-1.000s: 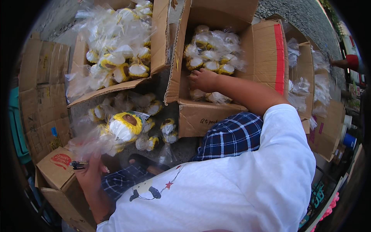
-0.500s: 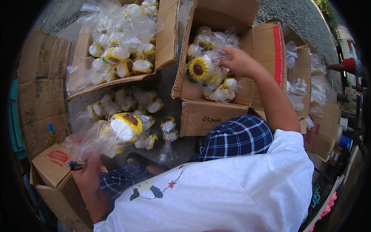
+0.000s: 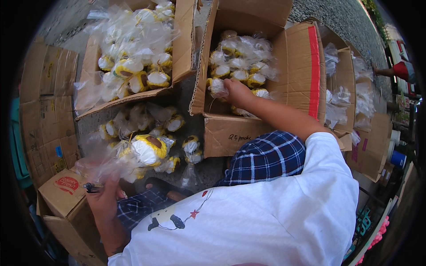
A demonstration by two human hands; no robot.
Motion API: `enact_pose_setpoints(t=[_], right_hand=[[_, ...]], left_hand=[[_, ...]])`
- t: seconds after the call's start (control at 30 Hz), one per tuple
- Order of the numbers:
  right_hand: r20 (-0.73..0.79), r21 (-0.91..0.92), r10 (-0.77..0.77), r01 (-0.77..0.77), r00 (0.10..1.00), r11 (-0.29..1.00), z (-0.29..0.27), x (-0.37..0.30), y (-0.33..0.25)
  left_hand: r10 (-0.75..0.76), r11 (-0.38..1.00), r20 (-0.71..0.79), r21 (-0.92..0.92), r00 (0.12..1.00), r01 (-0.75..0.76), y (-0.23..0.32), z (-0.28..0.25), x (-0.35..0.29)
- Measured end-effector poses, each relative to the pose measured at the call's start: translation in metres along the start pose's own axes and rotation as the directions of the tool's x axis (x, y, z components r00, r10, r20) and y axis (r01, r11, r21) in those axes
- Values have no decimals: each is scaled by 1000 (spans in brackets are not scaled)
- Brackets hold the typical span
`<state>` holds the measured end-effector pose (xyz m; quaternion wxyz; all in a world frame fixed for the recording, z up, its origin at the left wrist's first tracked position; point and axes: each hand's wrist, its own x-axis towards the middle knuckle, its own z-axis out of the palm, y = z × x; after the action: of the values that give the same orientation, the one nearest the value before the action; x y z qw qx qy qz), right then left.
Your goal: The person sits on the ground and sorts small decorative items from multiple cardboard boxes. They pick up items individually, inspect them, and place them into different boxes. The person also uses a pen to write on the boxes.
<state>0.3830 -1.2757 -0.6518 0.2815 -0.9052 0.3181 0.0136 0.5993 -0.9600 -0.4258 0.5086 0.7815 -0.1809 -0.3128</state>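
The right hand (image 3: pixel 237 92) reached into the open carton (image 3: pixel 299 75) and closed around a wrapped sunflower (image 3: pixel 217 86) at the near edge of the pile. The left hand (image 3: pixel 104 199) gripped a clear bag (image 3: pixel 128 155) holding a large sunflower, low beside a small box (image 3: pixel 62 190). Judging by the crinkly wrap, a grasp on the flower's body rather than the loose film would have kept the packet from slipping or dragging neighbours along.
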Motion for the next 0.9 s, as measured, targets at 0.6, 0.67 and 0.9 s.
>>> enact_pose_setpoints(t=[0.6,0.67,0.9], right_hand=[[-75,-343,-234,195,969,919,17,5,35],[-34,-282,-188,171,982,944,15,11,38],[-71,-216,-123,106,990,971,4,20,31]], left_hand=[[-40,999,103,17,994,39,-3,2,2],[-27,1000,103,6,994,26,-5,2,3],[-28,999,78,-22,997,30,2,8,0]])
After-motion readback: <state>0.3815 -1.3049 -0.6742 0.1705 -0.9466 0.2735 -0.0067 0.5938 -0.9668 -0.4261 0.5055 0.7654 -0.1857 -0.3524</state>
